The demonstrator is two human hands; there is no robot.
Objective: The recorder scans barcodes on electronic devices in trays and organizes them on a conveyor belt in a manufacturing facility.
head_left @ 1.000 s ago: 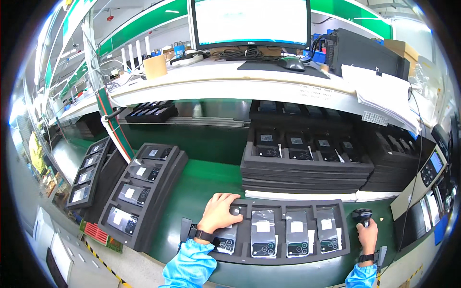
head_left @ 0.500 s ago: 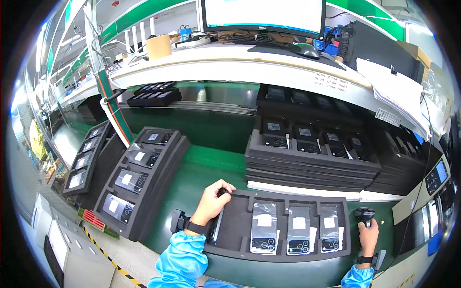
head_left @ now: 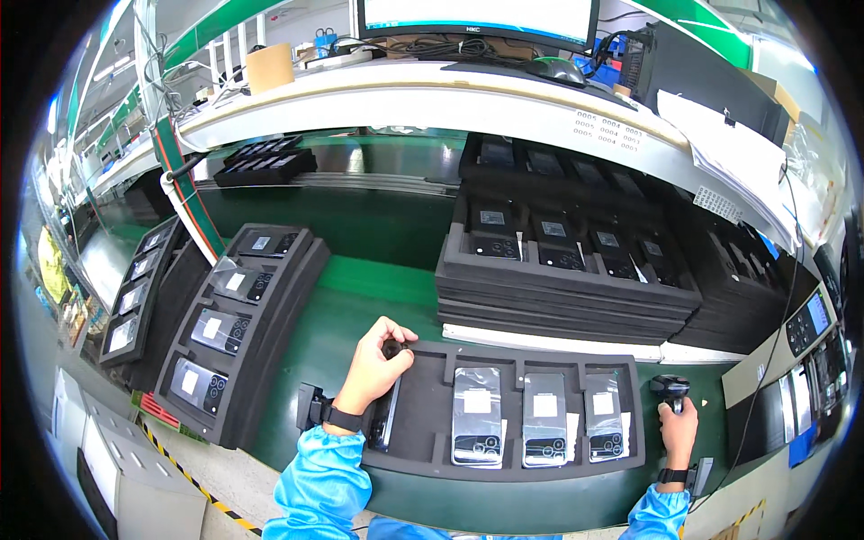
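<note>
My left hand (head_left: 364,378) is closed over the left end of a black foam tray (head_left: 423,391). Its fingers grip the upper end of a dark smartphone (head_left: 384,418), which is turned on its edge in the leftmost slot; the wrist and sleeve hide part of it. To its right, three clear-wrapped phones lie back up with white labels: one phone (head_left: 477,405), a middle phone (head_left: 545,414) and a right phone (head_left: 604,405). White slips show beside them. Just past the tray's right end, my right hand (head_left: 679,432) is wrapped round a black handheld barcode scanner (head_left: 670,389).
Left of the tray stands a foam tray stack (head_left: 270,337) with phones on top. More stacked trays (head_left: 558,315) rise behind. A shelf (head_left: 405,101) crosses above, holding a monitor (head_left: 477,16). A beige machine (head_left: 754,364) and hanging cable border the right side.
The whole scene has shifted left and slightly up in the view. Both hands keep their holds, the left on the phone and the right on the barcode scanner, little changed beside the tray.
</note>
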